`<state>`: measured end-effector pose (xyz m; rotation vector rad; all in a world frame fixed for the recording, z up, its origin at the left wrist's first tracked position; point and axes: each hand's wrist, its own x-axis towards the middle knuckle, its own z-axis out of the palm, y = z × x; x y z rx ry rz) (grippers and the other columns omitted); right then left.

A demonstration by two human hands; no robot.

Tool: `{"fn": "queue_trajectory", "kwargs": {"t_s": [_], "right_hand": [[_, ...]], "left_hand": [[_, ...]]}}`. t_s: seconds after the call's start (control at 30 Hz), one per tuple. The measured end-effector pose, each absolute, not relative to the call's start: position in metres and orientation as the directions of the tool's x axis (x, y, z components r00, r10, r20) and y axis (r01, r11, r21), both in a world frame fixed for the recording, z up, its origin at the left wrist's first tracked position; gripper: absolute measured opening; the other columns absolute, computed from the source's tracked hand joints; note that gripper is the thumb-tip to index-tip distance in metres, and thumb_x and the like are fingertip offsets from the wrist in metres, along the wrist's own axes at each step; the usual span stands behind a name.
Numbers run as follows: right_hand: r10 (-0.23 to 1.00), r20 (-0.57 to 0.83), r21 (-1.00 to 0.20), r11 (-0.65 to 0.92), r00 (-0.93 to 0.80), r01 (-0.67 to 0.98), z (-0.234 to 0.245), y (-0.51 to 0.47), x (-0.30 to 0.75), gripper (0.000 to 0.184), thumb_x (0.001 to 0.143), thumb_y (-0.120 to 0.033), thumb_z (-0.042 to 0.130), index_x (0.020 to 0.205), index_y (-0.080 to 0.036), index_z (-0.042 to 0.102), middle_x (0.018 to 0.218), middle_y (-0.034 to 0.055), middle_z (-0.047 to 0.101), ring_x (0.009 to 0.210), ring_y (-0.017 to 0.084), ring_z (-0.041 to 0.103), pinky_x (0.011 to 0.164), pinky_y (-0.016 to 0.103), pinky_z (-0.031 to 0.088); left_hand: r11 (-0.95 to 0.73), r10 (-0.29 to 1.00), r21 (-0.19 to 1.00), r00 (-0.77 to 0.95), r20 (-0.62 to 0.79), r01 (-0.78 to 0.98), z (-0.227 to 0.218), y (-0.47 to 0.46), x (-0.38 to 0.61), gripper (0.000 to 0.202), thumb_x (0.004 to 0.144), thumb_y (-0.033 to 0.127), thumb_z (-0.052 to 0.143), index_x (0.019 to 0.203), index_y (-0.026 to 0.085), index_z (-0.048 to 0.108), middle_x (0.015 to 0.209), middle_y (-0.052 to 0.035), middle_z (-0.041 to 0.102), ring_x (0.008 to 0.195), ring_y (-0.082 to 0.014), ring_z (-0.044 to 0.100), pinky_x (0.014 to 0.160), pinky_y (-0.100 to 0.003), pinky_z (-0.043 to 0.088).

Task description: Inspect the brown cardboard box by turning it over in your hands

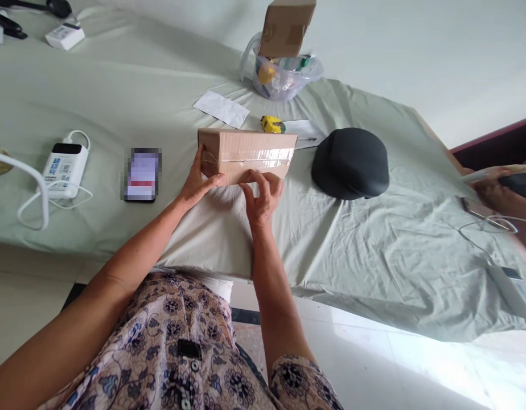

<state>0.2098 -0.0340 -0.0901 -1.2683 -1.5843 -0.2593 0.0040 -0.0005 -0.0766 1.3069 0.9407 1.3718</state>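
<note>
A small brown cardboard box (250, 152) stands on the cloth in front of me, with shiny clear tape (274, 155) running along the side that faces me. Its left end is in the grip of my left hand (197, 185), the thumb on the near face and the fingers at the end. The fingers of my right hand (263, 199) are bent and closed on the lower near edge, below the tape. Whether they pinch a loose bit of tape there cannot be made out. Just behind the box lies a yellow tape measure or cutter (272, 124).
Right of the box sits a black rounded case (352, 165). To the left lie a phone (142, 175) and a white power bank (66, 171) with a cable. Behind are a paper slip (222, 108) and a clear plastic basket (280, 88). Another person's arm (502, 196) shows far right.
</note>
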Motion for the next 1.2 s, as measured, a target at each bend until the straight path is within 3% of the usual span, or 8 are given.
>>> {"fn": "queue_trajectory", "kwargs": {"t_s": [0.23, 0.37, 0.47, 0.63, 0.8, 1.0, 1.1, 1.2], "right_hand": [[0.438, 0.792, -0.572, 0.289, 0.425, 0.767, -0.091, -0.022, 0.249, 0.053, 0.089, -0.067, 0.065, 0.116, -0.02, 0.07, 0.104, 0.0062, 0.058, 0.1, 0.022, 0.059, 0.096, 0.048, 0.052], [0.508, 0.635, -0.76, 0.28, 0.582, 0.586, -0.088, -0.022, 0.251, 0.053, 0.094, -0.067, 0.055, 0.113, -0.019, 0.067, 0.096, 0.0029, 0.059, 0.086, 0.016, 0.058, 0.082, 0.036, 0.053], [0.594, 0.548, -0.833, 0.324, 0.589, 0.448, -0.083, -0.023, 0.246, 0.055, 0.095, -0.069, 0.049, 0.101, -0.017, 0.065, 0.089, 0.0015, 0.059, 0.077, 0.013, 0.055, 0.072, 0.029, 0.049], [0.624, 0.496, -0.865, 0.297, 0.603, 0.404, -0.078, -0.026, 0.242, 0.056, 0.094, -0.074, 0.045, 0.091, -0.02, 0.059, 0.085, -0.0003, 0.053, 0.078, 0.013, 0.05, 0.073, 0.029, 0.046], [0.635, 0.418, -0.9, 0.19, 0.65, 0.393, -0.081, -0.027, 0.248, 0.057, 0.096, -0.076, 0.038, 0.076, -0.024, 0.043, 0.075, -0.0037, 0.04, 0.071, 0.013, 0.044, 0.072, 0.03, 0.045], [0.637, 0.443, -0.872, 0.142, 0.63, 0.469, -0.077, -0.029, 0.245, 0.072, 0.086, -0.092, 0.03, 0.076, -0.023, 0.049, 0.071, -0.0014, 0.049, 0.071, 0.017, 0.052, 0.07, 0.034, 0.049], [0.696, 0.414, -0.858, 0.082, 0.586, 0.508, -0.071, -0.034, 0.238, 0.068, 0.089, -0.089, 0.03, 0.074, -0.025, 0.046, 0.07, -0.0005, 0.051, 0.07, 0.018, 0.053, 0.07, 0.036, 0.05], [0.746, 0.351, -0.85, 0.001, 0.565, 0.527, -0.067, -0.038, 0.232, 0.06, 0.095, -0.081, 0.033, 0.074, -0.025, 0.043, 0.07, -0.001, 0.05, 0.07, 0.018, 0.052, 0.074, 0.036, 0.05]], "left_hand": [[-0.111, 0.981, 0.98, 0.142, 0.135, -0.164, -0.066, 0.0, -0.002, 0.119, 0.062, 0.065, 0.089, 0.162, 0.029, 0.035, 0.149, -0.0151, 0.056, 0.145, -0.0398, 0.049, 0.118, -0.055, 0.044], [-0.111, 0.978, 0.967, 0.149, 0.148, -0.231, -0.066, 0.001, -0.004, 0.107, 0.064, 0.066, 0.087, 0.155, 0.028, 0.044, 0.141, -0.0141, 0.063, 0.142, -0.0388, 0.053, 0.116, -0.053, 0.047], [-0.131, 0.973, 0.954, 0.149, 0.175, -0.269, -0.067, 0.003, -0.005, 0.096, 0.067, 0.066, 0.083, 0.15, 0.03, 0.049, 0.146, -0.0116, 0.061, 0.146, -0.0363, 0.05, 0.118, -0.051, 0.045], [-0.179, 0.969, 0.949, 0.122, 0.217, -0.261, -0.067, 0.005, -0.006, 0.077, 0.074, 0.058, 0.073, 0.143, 0.029, 0.056, 0.154, -0.0077, 0.057, 0.153, -0.0338, 0.042, 0.124, -0.049, 0.038], [-0.203, 0.956, 0.948, 0.16, 0.246, -0.244, -0.064, 0.003, -0.006, 0.069, 0.073, 0.043, 0.066, 0.14, 0.027, 0.061, 0.153, -0.0067, 0.059, 0.151, -0.0326, 0.044, 0.126, -0.049, 0.035], [-0.278, 0.944, 0.949, 0.142, 0.299, -0.152, -0.072, 0.01, -0.01, 0.075, 0.068, 0.032, 0.064, 0.143, 0.025, 0.057, 0.155, -0.0067, 0.056, 0.151, -0.0334, 0.043, 0.129, -0.048, 0.031], [-0.348, 0.924, 0.934, 0.137, 0.356, -0.079, -0.082, 0.015, -0.012, 0.074, 0.071, 0.034, 0.068, 0.143, 0.028, 0.051, 0.155, -0.0074, 0.054, 0.15, -0.0332, 0.043, 0.127, -0.049, 0.033], [-0.368, 0.923, 0.93, 0.115, 0.368, -0.019, -0.087, 0.014, -0.011, 0.069, 0.077, 0.05, 0.076, 0.136, 0.028, 0.047, 0.143, -0.0104, 0.058, 0.139, -0.0324, 0.054, 0.119, -0.048, 0.044]]}}
